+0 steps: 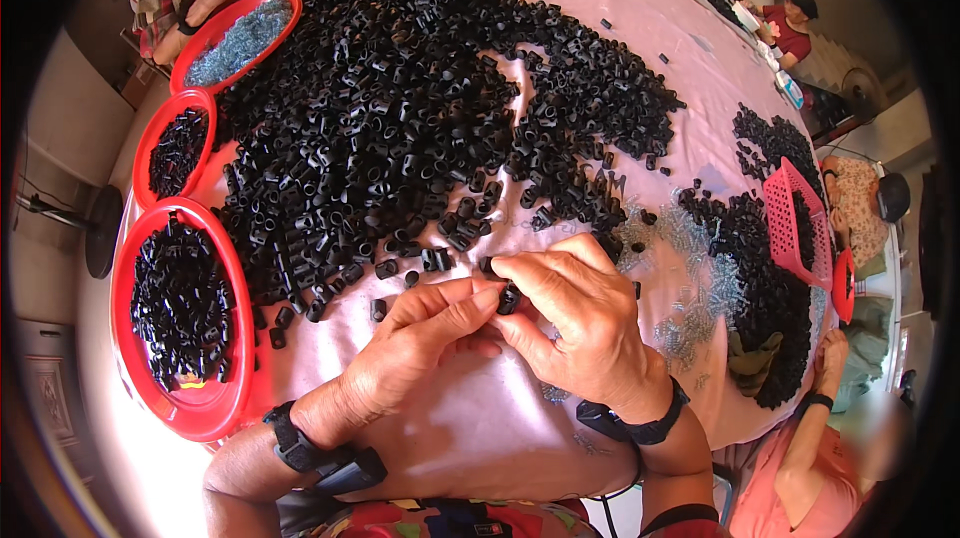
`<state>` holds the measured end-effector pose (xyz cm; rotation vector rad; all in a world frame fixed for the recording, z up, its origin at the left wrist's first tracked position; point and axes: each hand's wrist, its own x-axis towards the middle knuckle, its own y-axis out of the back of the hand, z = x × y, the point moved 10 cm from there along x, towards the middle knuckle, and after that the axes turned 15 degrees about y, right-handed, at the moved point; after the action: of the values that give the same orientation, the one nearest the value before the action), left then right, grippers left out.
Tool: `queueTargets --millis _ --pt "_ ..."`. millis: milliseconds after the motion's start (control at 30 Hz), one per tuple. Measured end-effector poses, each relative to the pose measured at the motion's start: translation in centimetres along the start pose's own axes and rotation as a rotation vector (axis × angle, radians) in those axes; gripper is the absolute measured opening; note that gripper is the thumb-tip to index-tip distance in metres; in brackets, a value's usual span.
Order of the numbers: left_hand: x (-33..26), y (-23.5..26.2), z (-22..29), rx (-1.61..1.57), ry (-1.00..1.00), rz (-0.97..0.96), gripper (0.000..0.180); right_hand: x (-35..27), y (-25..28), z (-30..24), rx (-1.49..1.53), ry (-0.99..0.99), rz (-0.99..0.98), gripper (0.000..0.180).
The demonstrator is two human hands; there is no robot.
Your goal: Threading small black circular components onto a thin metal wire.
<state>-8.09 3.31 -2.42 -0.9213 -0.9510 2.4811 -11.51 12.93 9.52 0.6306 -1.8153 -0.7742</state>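
Both of my hands meet over the pink cloth in front of me. My left hand pinches a small black hollow plastic part between thumb and fingers. From the other side, my right hand has its thumb and fingers closed on the same part. Another small black piece shows right by the right index fingertip; whether it is touched, I cannot tell. A huge heap of similar black parts spreads just beyond my hands.
At left stand red trays: one and another hold black pieces, a third clear bluish pieces. Loose clear pieces lie at right, near a pink basket. Other people sit around the table.
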Motion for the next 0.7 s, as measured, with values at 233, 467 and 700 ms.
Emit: queueTargets --millis 233,467,700 --pt "-0.3 0.3 -0.1 0.132 -0.009 0.035 0.035 0.1 -0.5 -0.6 -0.036 0.043 -0.008 0.045" --pt "-2.1 -0.4 3.0 0.301 -0.209 0.195 0.028 0.3 0.5 -0.3 -0.083 0.054 0.062 0.039" --pt "-9.6 -14.6 4.3 0.26 -0.284 -0.827 0.03 0.7 1.6 -0.5 -0.132 0.01 0.003 0.032"
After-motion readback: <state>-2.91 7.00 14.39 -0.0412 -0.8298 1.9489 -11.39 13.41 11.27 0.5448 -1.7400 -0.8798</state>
